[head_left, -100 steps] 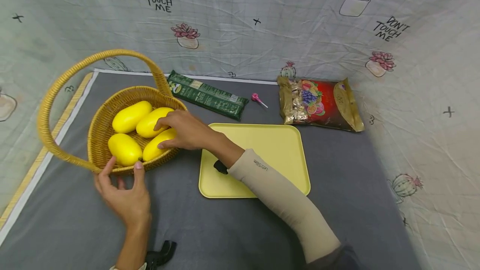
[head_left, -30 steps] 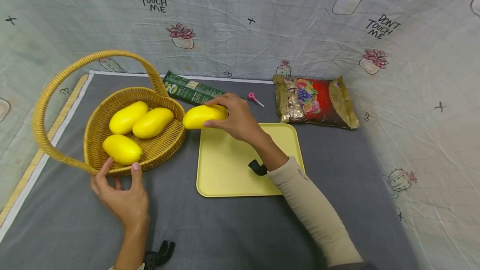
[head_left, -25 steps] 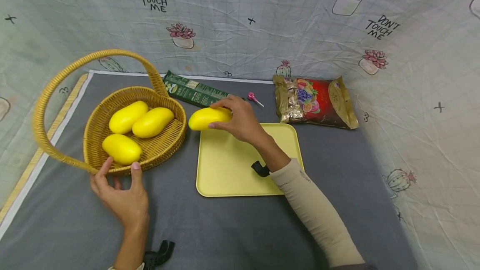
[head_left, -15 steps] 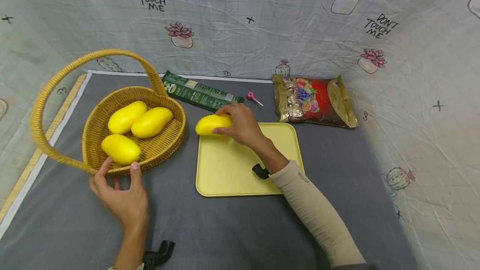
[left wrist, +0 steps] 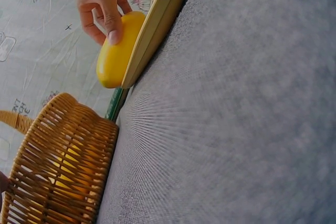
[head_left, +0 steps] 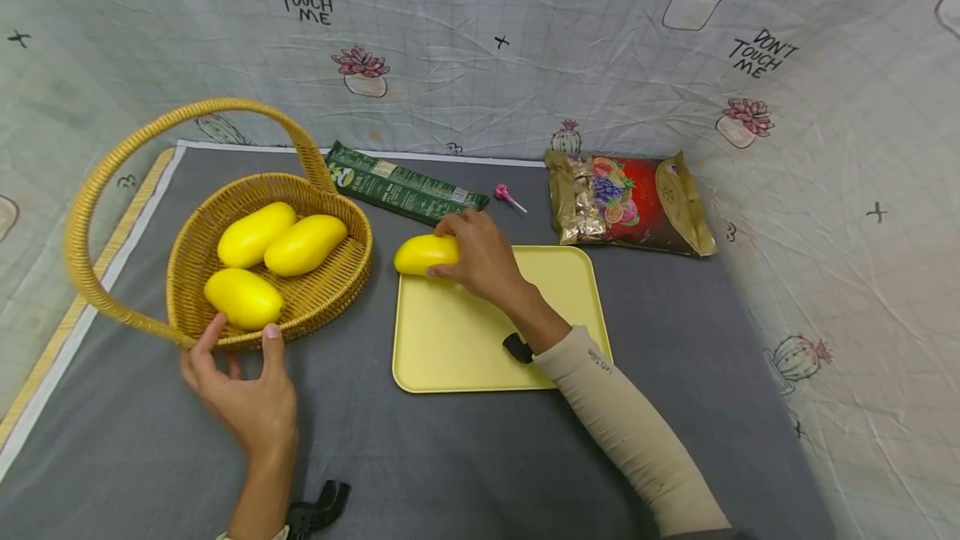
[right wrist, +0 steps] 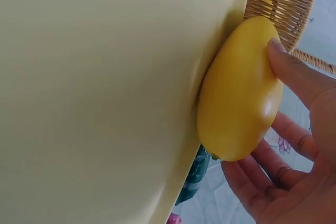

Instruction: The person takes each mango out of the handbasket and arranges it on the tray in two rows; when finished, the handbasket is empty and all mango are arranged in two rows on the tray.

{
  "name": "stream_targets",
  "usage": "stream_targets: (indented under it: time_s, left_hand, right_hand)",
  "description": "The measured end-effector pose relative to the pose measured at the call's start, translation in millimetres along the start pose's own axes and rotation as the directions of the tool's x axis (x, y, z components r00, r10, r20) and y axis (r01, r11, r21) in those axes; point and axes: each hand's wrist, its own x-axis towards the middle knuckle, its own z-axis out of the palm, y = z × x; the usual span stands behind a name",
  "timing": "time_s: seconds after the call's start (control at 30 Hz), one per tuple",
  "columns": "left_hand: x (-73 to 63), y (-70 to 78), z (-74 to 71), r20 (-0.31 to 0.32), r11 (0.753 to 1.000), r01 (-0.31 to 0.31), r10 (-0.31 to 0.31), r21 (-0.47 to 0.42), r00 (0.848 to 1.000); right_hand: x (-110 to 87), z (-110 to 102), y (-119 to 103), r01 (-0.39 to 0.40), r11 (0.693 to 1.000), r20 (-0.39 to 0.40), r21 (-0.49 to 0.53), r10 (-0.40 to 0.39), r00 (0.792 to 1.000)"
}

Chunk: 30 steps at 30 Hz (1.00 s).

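Note:
In the head view my right hand (head_left: pixel 483 261) holds a smooth yellow mango (head_left: pixel 423 255), thumb on its near side and fingers over the far side. The mango lies low at the far left corner of the pale yellow tray (head_left: pixel 487 357); in the right wrist view the mango (right wrist: pixel 239 95) touches or nearly touches the tray. My left hand (head_left: pixel 251 394) grips the near rim of the wicker basket (head_left: pixel 330 315), thumb and index finger at the edge. Inside the basket lie three more mangoes (head_left: pixel 306 245). The left wrist view shows the basket's side (left wrist: pixel 58 166).
Behind the tray lie a long green packet (head_left: pixel 405 188), a pink lollipop (head_left: pixel 504 192) and a red and gold candy bag (head_left: pixel 630 202). The basket's tall handle (head_left: pixel 86 215) arches up at left. A printed cloth (head_left: pixel 450 40) hangs behind the grey table (head_left: pixel 420 465).
My right hand has lifted one mango out of the basket, carried it right and lowered it at the tray's far left corner. The left hand has stayed at the basket rim.

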Motion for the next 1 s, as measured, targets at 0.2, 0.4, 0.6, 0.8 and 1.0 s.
stream_targets:
  time_s: [0.2,0.4,0.6,0.8,1.0]
  left_hand:
    - [0.3,-0.2,-0.2,-0.002,1.000,-0.002,0.002,-0.004,1.000]
    - [0.9,-1.6,-0.3,-0.002,1.000,-0.008,0.008,-0.002,1.000]
    - [0.3,-0.3,-0.7,-0.001,1.000,-0.002,0.002,0.016,1.000]
    - [0.3,-0.5,-1.1,-0.004,1.000,0.003,-0.003,0.013,1.000]
    - [0.1,-0.6,-1.7,0.001,1.000,-0.003,0.003,0.011,1.000]
  right_hand:
    - [-1.9,-2.0,-1.4,0.008,1.000,-0.022,-0.004,-0.008,1.000]
    - [0.4,-10.4,-10.5,0.048,0.998,-0.072,0.046,-0.044,0.996]
    - [12.3,-17.5,-30.1,0.135,0.986,-0.094,0.094,-0.126,0.988]
    - [29.4,-13.6,-53.5,0.260,0.957,-0.090,0.126,-0.250,0.964]
    - [45.9,-1.7,-77.2,0.307,0.938,-0.030,0.158,-0.306,0.951]
